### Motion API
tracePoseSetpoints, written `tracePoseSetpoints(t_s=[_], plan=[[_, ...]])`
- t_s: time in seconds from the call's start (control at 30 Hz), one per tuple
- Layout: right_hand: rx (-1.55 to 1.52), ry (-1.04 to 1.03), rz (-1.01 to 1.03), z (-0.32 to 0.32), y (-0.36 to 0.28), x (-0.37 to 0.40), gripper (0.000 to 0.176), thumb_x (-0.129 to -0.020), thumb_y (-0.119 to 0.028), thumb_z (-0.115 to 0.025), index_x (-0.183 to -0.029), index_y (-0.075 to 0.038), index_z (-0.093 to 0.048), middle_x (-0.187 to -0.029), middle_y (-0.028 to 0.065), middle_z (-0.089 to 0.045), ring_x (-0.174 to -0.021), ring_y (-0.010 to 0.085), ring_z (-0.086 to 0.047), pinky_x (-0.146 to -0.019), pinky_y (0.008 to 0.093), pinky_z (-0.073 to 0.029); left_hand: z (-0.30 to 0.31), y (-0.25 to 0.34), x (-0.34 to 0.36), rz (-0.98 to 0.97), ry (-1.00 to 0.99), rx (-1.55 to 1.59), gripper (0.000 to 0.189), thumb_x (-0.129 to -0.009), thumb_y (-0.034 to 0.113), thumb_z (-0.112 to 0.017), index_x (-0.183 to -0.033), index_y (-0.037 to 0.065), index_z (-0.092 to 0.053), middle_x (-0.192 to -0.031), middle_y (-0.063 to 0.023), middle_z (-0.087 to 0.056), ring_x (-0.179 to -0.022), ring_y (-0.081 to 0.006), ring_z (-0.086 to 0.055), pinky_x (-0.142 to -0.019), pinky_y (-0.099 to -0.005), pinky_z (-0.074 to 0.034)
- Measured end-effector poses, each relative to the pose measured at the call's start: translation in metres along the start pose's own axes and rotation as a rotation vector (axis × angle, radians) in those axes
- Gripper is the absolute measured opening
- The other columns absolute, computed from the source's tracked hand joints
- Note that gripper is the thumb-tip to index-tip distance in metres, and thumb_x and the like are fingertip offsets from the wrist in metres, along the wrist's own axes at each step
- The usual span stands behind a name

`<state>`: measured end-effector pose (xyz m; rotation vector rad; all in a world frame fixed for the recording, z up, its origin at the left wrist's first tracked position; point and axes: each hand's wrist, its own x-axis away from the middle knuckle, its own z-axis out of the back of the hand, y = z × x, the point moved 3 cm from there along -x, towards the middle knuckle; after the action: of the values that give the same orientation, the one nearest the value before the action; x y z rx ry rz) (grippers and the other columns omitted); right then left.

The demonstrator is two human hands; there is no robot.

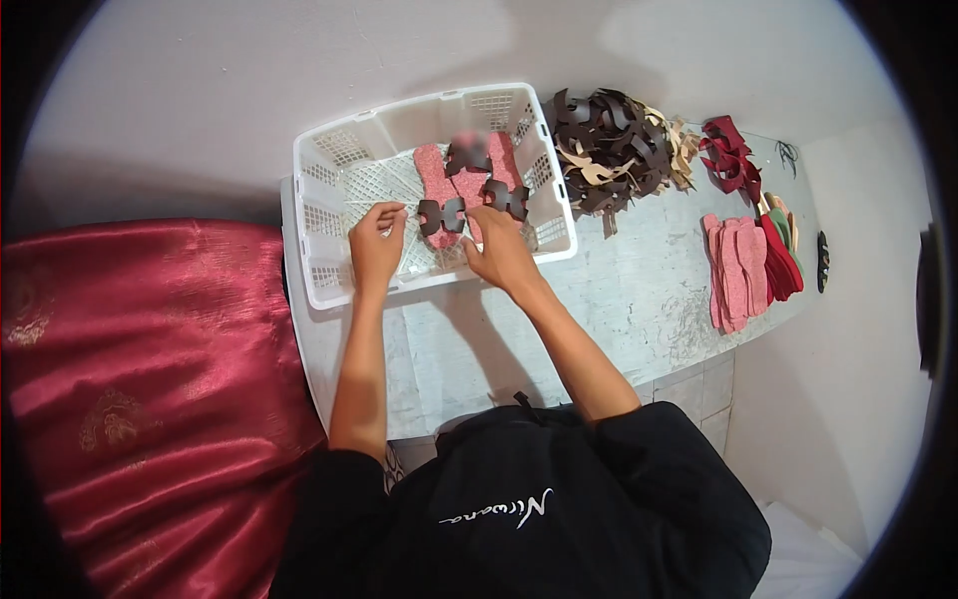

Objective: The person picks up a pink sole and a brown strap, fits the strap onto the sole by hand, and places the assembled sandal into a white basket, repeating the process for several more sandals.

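Inside a white plastic basket (429, 289) lie several pink sole-shaped pieces (433, 172) with dark brown cut straps (441, 215) on top of them. My left hand (378, 240) is raised over the basket's left part, thumb and fingertips close together, with nothing that I can make out between them. My right hand (499, 250) reaches over the basket's front rim, its fingers apart at the lower end of the pink pieces, between two of the brown straps. It is nearest to the middle pink piece, and part of that piece is hidden under the fingers.
Right of the basket a heap of brown and beige straps (619, 140) lies on the grey table (619, 299). Farther right are dark red straps (731, 160), stacked pink soles (736, 270) and red and green pieces (781, 250). Red shiny cloth (150, 379) covers something at left.
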<state>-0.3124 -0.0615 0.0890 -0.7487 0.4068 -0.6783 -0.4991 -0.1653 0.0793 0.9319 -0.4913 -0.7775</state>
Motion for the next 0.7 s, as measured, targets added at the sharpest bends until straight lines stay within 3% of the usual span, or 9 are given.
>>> tracePoseSetpoints(t_s=[0.07, 0.1, 0.2, 0.4, 0.47, 0.6, 0.67, 0.7], plan=[[0.006, 0.167, 0.182, 0.023, -0.019, 0.032, 0.048, -0.077, -0.008, -0.071, -0.122, 0.002, -0.059, -0.125, 0.0228, -0.058, -0.117, 0.0424, -0.052, -0.105, 0.0458, -0.041, -0.002, 0.025, 0.045, -0.137, 0.276, 0.249, 0.020, -0.093, 0.009, -0.066, -0.107, -0.005, -0.065, -0.092, -0.0109, -0.070, -0.080, -0.0143, -0.067, -0.074, -0.0272, -0.054], [-0.010, 0.111, 0.162, 0.027, -0.018, 0.049, 0.051, -0.078, -0.009, -0.071, -0.126, 0.001, -0.057, -0.134, 0.0208, -0.051, -0.126, 0.0395, -0.045, -0.108, 0.0462, -0.037, -0.013, 0.034, 0.066, -0.146, 0.269, 0.256, 0.020, -0.093, 0.009, -0.066, -0.107, -0.005, -0.065, -0.092, -0.0109, -0.070, -0.080, -0.0143, -0.067, -0.074, -0.0272, -0.054], [-0.060, 0.134, 0.124, 0.048, -0.024, 0.104, 0.051, -0.077, -0.009, -0.071, -0.126, 0.000, -0.057, -0.135, 0.0197, -0.051, -0.126, 0.0398, -0.046, -0.108, 0.0456, -0.038, -0.049, 0.053, 0.133, -0.133, 0.395, 0.349, 0.013, -0.094, 0.007, -0.064, -0.102, -0.003, -0.065, -0.092, -0.0071, -0.066, -0.081, -0.0115, -0.062, -0.076, -0.0259, -0.051], [-0.031, 0.039, -0.109, 0.065, 0.030, 0.206, 0.049, -0.079, -0.015, -0.072, -0.125, -0.002, -0.060, -0.141, 0.0189, -0.047, -0.132, 0.0392, -0.041, -0.110, 0.0457, -0.036, -0.135, 0.046, 0.219, -0.065, 0.218, 0.418, 0.013, -0.094, 0.009, -0.065, -0.102, -0.001, -0.066, -0.094, -0.0055, -0.066, -0.086, -0.0113, -0.061, -0.079, -0.0266, -0.050], [0.022, -0.007, -0.256, 0.069, 0.063, 0.235, 0.049, -0.079, -0.019, -0.074, -0.124, -0.002, -0.061, -0.141, 0.0195, -0.047, -0.132, 0.0398, -0.043, -0.109, 0.0453, -0.038, -0.163, 0.054, 0.235, -0.044, 0.045, 0.365, 0.011, -0.094, 0.008, -0.064, -0.101, -0.001, -0.066, -0.093, -0.0052, -0.065, -0.086, -0.0121, -0.062, -0.079, -0.0262, -0.050], [-0.079, -0.085, -0.396, 0.097, 0.091, 0.268, 0.053, -0.077, -0.022, -0.074, -0.123, 0.000, -0.062, -0.141, 0.0249, -0.047, -0.131, 0.0432, -0.044, -0.109, 0.0455, -0.038, -0.214, 0.066, 0.249, 0.043, -0.136, 0.614, 0.013, -0.094, 0.009, -0.063, -0.102, 0.000, -0.067, -0.092, -0.0067, -0.066, -0.078, -0.0118, -0.064, -0.071, -0.0255, -0.051], [-0.169, -0.061, -0.422, 0.116, 0.102, 0.277, 0.053, -0.077, -0.025, -0.076, -0.123, -0.002, -0.063, -0.141, 0.0260, -0.047, -0.130, 0.0411, -0.047, -0.108, 0.0436, -0.040, -0.232, 0.085, 0.249, 0.005, -0.179, 0.641, 0.015, -0.095, 0.009, -0.063, -0.106, -0.001, -0.066, -0.093, -0.0062, -0.065, -0.075, -0.0095, -0.062, -0.068, -0.0237, -0.050], [-0.159, -0.046, -0.452, 0.125, 0.110, 0.281, 0.050, -0.079, -0.027, -0.076, -0.123, -0.004, -0.064, -0.142, 0.0218, -0.048, -0.130, 0.0372, -0.048, -0.107, 0.0414, -0.041, -0.239, 0.099, 0.247, -0.008, -0.188, 0.595, 0.017, -0.095, 0.010, -0.063, -0.108, 0.000, -0.066, -0.094, -0.0050, -0.065, -0.076, -0.0095, -0.061, -0.069, -0.0234, -0.049]])
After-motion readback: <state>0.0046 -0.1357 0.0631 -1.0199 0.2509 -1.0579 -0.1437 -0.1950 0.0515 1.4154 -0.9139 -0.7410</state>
